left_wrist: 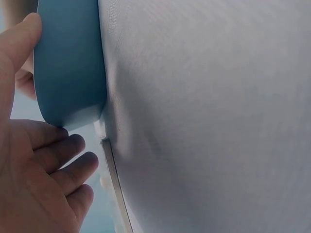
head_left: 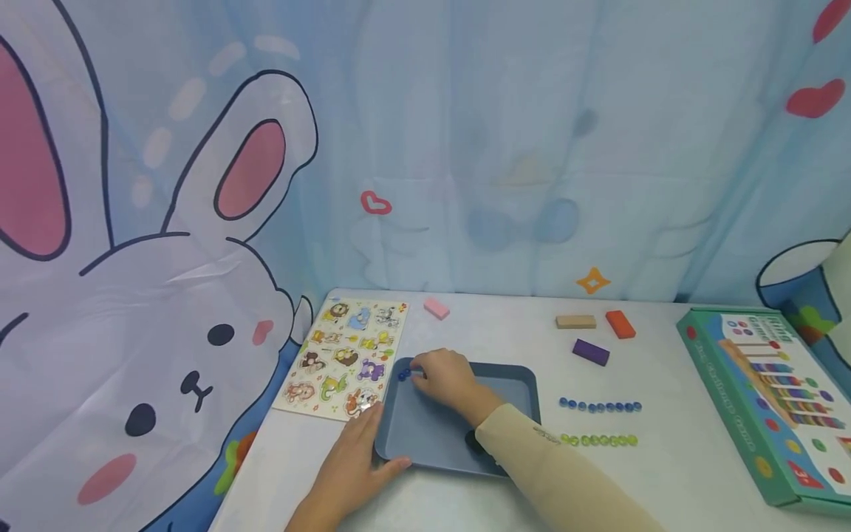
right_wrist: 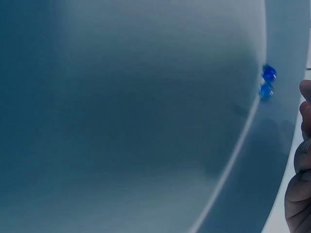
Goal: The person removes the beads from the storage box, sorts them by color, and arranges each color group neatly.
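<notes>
A blue-grey tray (head_left: 432, 428) lies on the white table. My left hand (head_left: 352, 462) rests at its near left corner, fingers along the side and thumb by the front edge. In the left wrist view, the thumb (left_wrist: 30, 36) and loosely bent fingers touch the tray wall (left_wrist: 70, 63). Two small blue glass beads (head_left: 404, 374) sit in the tray's far left corner. Over the tray, my right hand (head_left: 448, 377) reaches towards them, thumb and forefinger apart. The beads (right_wrist: 268, 82) lie free of any finger in the right wrist view; fingers show at its right edge.
Right of the tray lie a row of blue beads (head_left: 601, 406) and a row of yellow-green beads (head_left: 598, 440). Behind are wooden (head_left: 575, 322), orange (head_left: 620, 324), purple (head_left: 591, 352) and pink (head_left: 436, 308) blocks. An animal puzzle board (head_left: 342, 358) and a green game box (head_left: 764, 406) flank them.
</notes>
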`<state>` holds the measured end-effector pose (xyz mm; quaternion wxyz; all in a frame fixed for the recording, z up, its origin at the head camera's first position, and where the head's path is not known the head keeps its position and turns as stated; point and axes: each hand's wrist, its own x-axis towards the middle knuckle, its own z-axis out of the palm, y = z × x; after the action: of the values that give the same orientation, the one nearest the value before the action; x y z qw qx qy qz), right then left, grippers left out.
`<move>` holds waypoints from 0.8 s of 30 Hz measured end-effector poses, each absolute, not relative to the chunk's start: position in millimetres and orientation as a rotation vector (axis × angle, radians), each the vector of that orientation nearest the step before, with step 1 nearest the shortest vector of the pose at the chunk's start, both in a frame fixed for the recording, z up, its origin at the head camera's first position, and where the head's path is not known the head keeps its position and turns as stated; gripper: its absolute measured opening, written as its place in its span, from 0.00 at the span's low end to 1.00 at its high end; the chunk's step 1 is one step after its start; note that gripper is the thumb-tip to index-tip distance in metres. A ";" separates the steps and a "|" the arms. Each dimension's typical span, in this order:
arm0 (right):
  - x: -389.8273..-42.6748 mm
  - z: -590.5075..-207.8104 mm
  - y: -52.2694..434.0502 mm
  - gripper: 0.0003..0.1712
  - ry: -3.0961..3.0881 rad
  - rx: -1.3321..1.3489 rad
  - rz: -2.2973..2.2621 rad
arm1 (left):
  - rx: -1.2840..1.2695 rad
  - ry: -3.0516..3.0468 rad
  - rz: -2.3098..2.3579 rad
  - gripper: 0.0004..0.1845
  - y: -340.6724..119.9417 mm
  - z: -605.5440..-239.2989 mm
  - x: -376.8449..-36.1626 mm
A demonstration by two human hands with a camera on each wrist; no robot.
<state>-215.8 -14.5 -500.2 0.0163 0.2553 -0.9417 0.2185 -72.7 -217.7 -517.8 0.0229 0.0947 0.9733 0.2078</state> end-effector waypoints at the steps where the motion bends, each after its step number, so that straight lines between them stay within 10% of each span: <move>1: -216.4 -502.6 -16.5 0.13 -2.924 0.803 0.675 | 0.291 3.006 0.645 0.61 -217.2 -517.3 -73.1; 24: -220.7 -513.0 -44.3 0.09 -2.947 0.843 0.609 | 0.306 3.009 0.617 0.60 -219.9 -521.2 -74.6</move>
<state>-220.7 -44.3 -513.0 0.0080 0.2697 -0.9430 0.1948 -74.6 -219.9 -521.2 0.0274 0.0992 0.9744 0.1998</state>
